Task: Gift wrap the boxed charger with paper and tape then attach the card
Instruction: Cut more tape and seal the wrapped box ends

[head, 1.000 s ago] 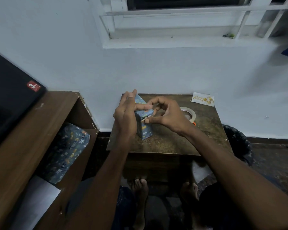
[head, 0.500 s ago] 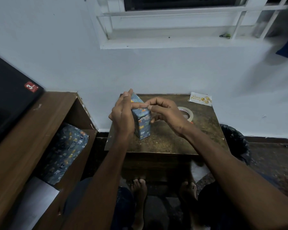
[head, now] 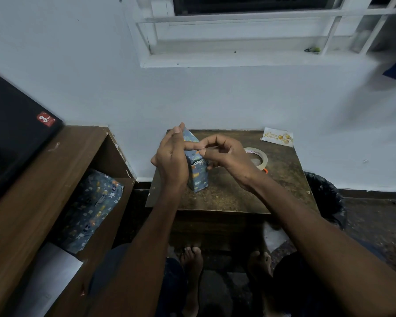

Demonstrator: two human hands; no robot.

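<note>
The boxed charger [head: 198,177], wrapped in blue patterned paper, stands upright on the small dark table [head: 233,193]. My left hand [head: 172,159] lies flat against its left side, fingers straight, holding up the paper flap [head: 189,137] at the top. My right hand [head: 224,154] is at the box's top edge, thumb and forefinger pinching the paper fold there. A roll of clear tape [head: 257,157] lies on the table just right of my right hand. The white birthday card [head: 277,136] lies at the table's far right corner.
A brown shelf unit [head: 32,202] stands at the left, with a roll of the same blue wrapping paper [head: 92,209] and a white sheet [head: 46,280] inside. A black box [head: 14,133] sits on its top. A black bin [head: 325,197] is right of the table. The wall is close behind.
My right hand has lifted slightly and drawn its fingers together on the top fold. My left hand stays flat against the box.
</note>
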